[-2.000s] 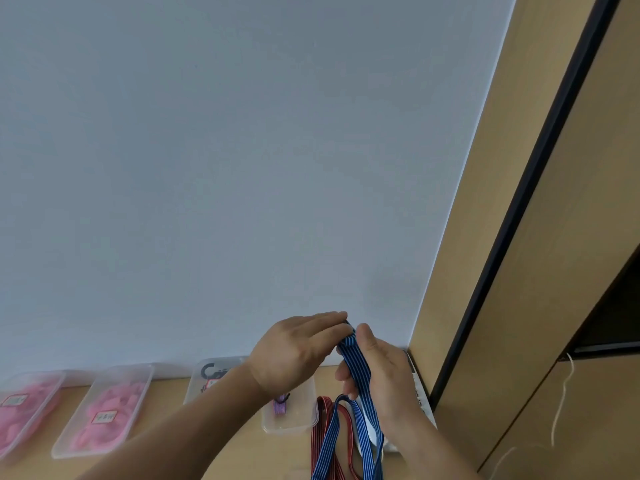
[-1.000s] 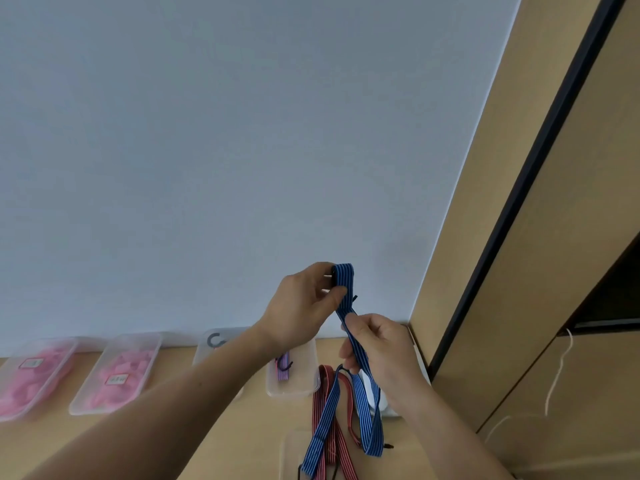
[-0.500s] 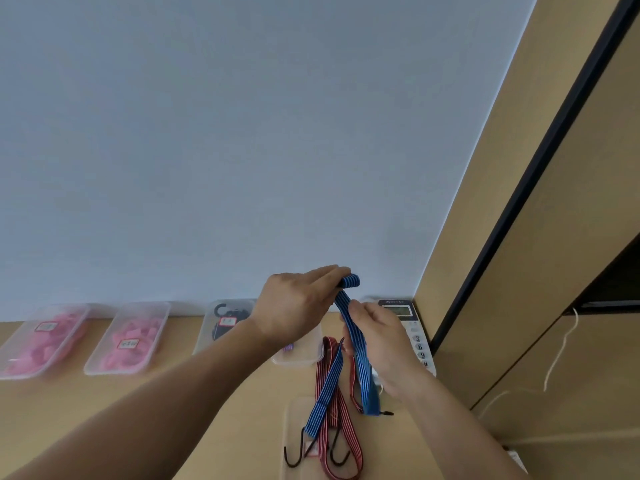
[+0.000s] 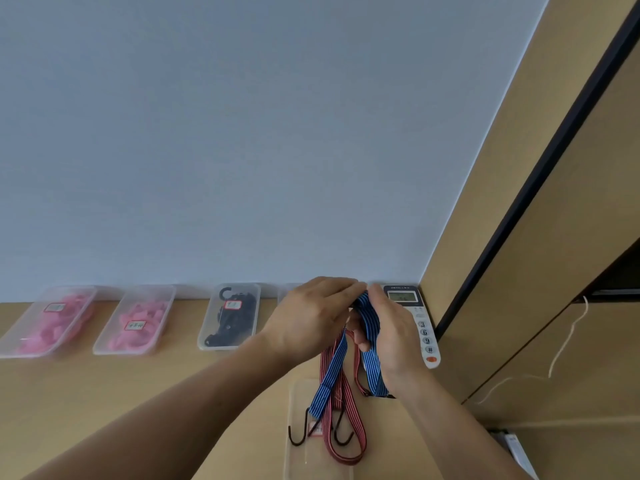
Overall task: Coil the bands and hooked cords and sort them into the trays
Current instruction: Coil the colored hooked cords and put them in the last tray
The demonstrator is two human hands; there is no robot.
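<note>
Wooden desk [image 4: 173,393] against a pale wall [image 4: 242,133]. Back row: two clear trays of pink bands [image 4: 31,353] [image 4: 121,351], one tray of black hooked cords [image 4: 221,347], telephone [image 4: 424,327] at right. Left hand [image 4: 311,317] and right hand [image 4: 394,334] close together, both gripping the folded top of a blue striped hooked cord [image 4: 330,372]. Its black hook [image 4: 299,433] hangs over a near clear tray [image 4: 298,393], where a red striped cord [image 4: 349,424] lies.

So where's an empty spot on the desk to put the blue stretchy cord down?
Bare desk lies in front of the pink trays and black-hook tray, left of the left forearm. Thin gaps split those trays. Crowded: under the left hand and right hand holding the blue cord sit the clear tray, red cord and phone.
</note>
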